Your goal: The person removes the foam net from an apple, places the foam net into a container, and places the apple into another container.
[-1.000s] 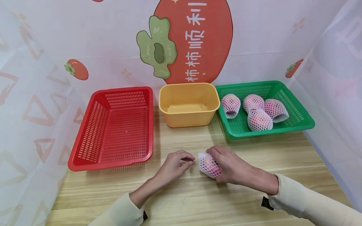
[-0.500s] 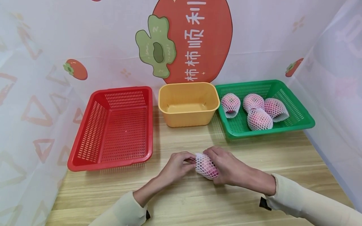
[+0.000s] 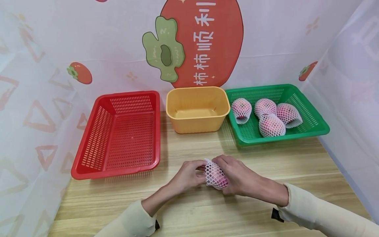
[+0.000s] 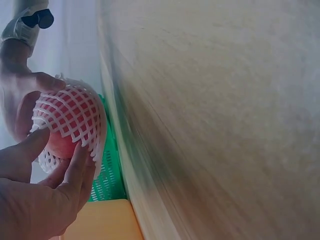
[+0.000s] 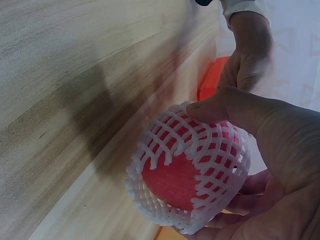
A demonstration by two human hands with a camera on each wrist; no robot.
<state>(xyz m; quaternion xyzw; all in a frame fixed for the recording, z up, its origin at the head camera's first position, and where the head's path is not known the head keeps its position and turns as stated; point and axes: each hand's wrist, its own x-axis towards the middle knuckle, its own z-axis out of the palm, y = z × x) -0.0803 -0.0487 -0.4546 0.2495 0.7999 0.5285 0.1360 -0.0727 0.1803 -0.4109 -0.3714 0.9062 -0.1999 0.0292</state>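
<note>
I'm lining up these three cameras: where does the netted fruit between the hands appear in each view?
Head: the held fruit, below and right of centre.
Left wrist: the held fruit, left side, around mid-height.
Right wrist: the held fruit, below and slightly right of centre.
Shared landmark: the wooden tabletop, in all three.

Wood-grain tabletop (image 3: 189,210) carries red slotted plastic basket (image 3: 130,141) at ten o'clock, yellow plastic bin (image 3: 198,125) at twelve, green slotted plastic basket (image 3: 248,132) at two.
</note>
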